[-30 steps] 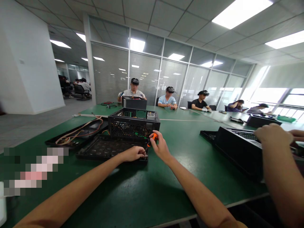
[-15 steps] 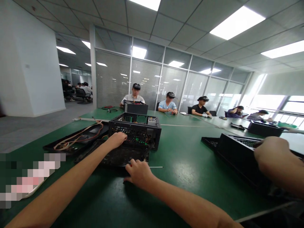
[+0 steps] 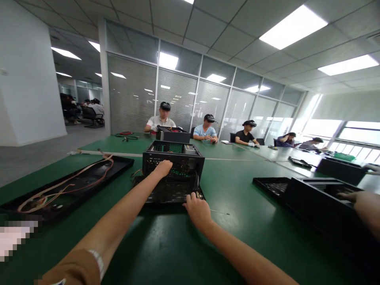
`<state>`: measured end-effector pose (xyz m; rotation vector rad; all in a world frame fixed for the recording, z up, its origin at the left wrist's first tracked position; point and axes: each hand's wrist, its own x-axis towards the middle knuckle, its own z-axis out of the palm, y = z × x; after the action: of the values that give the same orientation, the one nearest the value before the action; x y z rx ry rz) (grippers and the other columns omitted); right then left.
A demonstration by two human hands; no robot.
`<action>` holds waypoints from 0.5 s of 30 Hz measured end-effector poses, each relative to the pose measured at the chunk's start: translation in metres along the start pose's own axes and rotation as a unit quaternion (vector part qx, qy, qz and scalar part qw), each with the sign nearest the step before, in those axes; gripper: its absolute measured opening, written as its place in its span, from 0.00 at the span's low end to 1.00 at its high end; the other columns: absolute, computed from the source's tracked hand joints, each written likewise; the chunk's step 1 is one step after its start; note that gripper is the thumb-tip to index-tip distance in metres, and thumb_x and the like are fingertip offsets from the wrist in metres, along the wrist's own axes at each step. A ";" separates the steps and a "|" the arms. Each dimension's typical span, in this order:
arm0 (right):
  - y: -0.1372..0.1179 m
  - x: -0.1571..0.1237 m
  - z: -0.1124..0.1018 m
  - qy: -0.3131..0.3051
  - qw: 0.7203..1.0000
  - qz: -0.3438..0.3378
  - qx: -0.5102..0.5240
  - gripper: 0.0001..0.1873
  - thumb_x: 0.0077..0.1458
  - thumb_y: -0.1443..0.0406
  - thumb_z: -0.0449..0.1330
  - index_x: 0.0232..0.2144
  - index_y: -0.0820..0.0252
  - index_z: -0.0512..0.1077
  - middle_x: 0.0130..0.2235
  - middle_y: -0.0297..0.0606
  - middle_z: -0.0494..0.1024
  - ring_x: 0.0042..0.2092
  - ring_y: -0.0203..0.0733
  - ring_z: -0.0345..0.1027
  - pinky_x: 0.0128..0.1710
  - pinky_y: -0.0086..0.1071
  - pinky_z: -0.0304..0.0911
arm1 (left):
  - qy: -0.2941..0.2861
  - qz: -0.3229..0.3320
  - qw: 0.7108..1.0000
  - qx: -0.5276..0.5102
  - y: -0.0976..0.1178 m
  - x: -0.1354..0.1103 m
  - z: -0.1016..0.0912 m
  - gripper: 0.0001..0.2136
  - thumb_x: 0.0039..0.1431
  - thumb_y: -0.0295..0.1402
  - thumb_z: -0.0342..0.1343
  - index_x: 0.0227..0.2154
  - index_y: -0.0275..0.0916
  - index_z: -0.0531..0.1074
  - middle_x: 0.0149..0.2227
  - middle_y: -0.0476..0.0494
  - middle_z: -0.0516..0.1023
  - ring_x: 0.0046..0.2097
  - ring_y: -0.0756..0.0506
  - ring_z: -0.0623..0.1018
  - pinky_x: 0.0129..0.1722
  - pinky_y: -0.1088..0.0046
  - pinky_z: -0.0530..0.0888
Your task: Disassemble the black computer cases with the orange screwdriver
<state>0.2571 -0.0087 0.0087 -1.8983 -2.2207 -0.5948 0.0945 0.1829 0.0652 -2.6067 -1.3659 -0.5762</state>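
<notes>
A black computer case (image 3: 181, 161) lies on the green table with its top open, its perforated metal face towards me. My left hand (image 3: 163, 169) is closed at that face, its fingertips curled against the frame. A black panel (image 3: 169, 190) lies flat in front of the case. At the panel's near right corner is my right hand (image 3: 198, 209), its fingers curled. The thin shaft of a screwdriver (image 3: 219, 212) sticks out to the right from under this hand; the handle is hidden.
Left of the case lies a long black cover (image 3: 89, 184) with loose cables on it. Another dark case (image 3: 323, 213) stands at right, with a co-worker's hand (image 3: 366, 206) at it. A further case (image 3: 173, 134) stands behind mine. Several people sit across the table.
The case and the panel before it have shifted right and turned squarer to me, with both hands. The screwdriver has moved along with my right hand. The long cover now appears farther left.
</notes>
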 end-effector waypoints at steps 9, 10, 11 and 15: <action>0.078 0.085 0.069 -0.030 0.995 0.087 0.041 0.22 0.56 0.52 0.47 0.31 0.64 0.72 0.33 0.48 0.75 0.37 0.46 0.71 0.35 0.33 0.62 | 0.000 0.035 0.994 -0.108 0.024 0.046 0.020 0.09 0.56 0.28 0.46 0.32 0.36 0.72 0.36 0.42 0.74 0.40 0.47 0.71 0.42 0.75 0.65; 0.084 0.095 0.075 -0.030 0.994 0.095 0.046 0.23 0.55 0.51 0.47 0.32 0.63 0.71 0.35 0.48 0.75 0.38 0.46 0.71 0.36 0.34 0.62 | 0.025 0.051 0.988 -0.146 0.029 0.032 0.021 0.10 0.57 0.30 0.46 0.32 0.36 0.72 0.36 0.43 0.74 0.40 0.47 0.71 0.43 0.75 0.64; 0.089 0.105 0.080 -0.031 0.993 0.105 0.050 0.23 0.55 0.51 0.46 0.33 0.63 0.71 0.36 0.48 0.75 0.39 0.46 0.71 0.36 0.34 0.62 | 0.048 0.061 0.979 -0.187 0.035 0.014 0.022 0.10 0.57 0.31 0.45 0.32 0.36 0.72 0.35 0.43 0.74 0.40 0.47 0.71 0.43 0.75 0.64; 0.096 0.154 0.101 -0.041 0.988 0.136 0.063 0.26 0.55 0.51 0.46 0.38 0.68 0.69 0.39 0.54 0.72 0.41 0.49 0.69 0.38 0.36 0.62 | 0.042 0.068 0.962 -0.261 0.059 -0.070 0.029 0.11 0.59 0.34 0.44 0.33 0.38 0.70 0.33 0.45 0.72 0.39 0.48 0.69 0.41 0.74 0.64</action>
<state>0.3359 0.1822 -0.0075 -2.1431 -1.9418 -0.3304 0.1141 0.1047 0.0143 -2.9947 -1.1121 -1.1436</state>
